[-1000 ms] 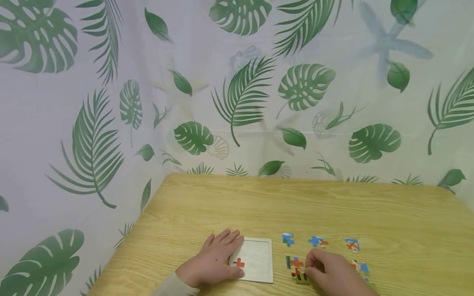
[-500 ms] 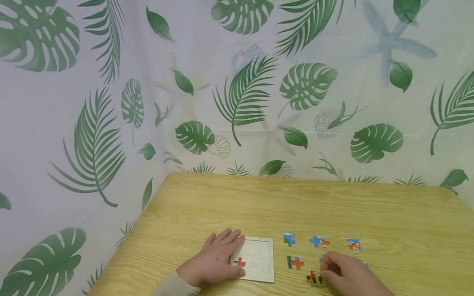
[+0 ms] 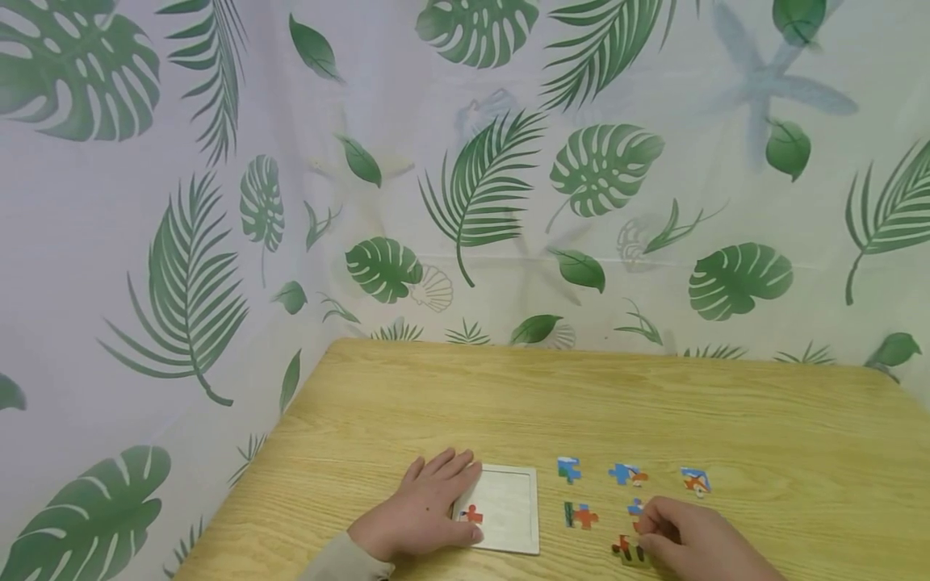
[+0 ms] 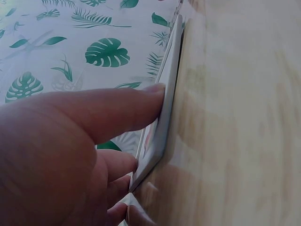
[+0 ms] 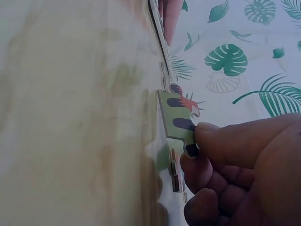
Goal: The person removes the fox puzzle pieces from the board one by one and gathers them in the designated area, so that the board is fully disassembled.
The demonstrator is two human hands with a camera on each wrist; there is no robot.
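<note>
My left hand (image 3: 425,512) lies over the left side of a shallow white puzzle tray (image 3: 508,508), fingers extended and thumb on its lower edge. In the left wrist view the thumb (image 4: 136,106) presses the tray's rim (image 4: 164,122). One red jigsaw piece (image 3: 474,514) lies inside the tray, near the thumb. Right of the tray, my right hand (image 3: 701,537) pinches a jigsaw piece (image 3: 626,549) between thumb and fingertips. Up close in the right wrist view, this held piece (image 5: 174,113) is tilted and shows green with dark legs and some red.
Loose jigsaw pieces lie on the wooden table (image 3: 581,403): a blue-green one (image 3: 567,469), a blue-orange one (image 3: 627,474), a fox-face one (image 3: 696,482) and a green-orange one (image 3: 583,516). Another blue piece (image 3: 635,508) is partly hidden by the right hand. Leaf-print sheeting (image 3: 508,202) stands behind.
My right hand has moved right with the pinched jigsaw piece, away from the green-orange piece it was close to. The left hand has stayed on the tray.
</note>
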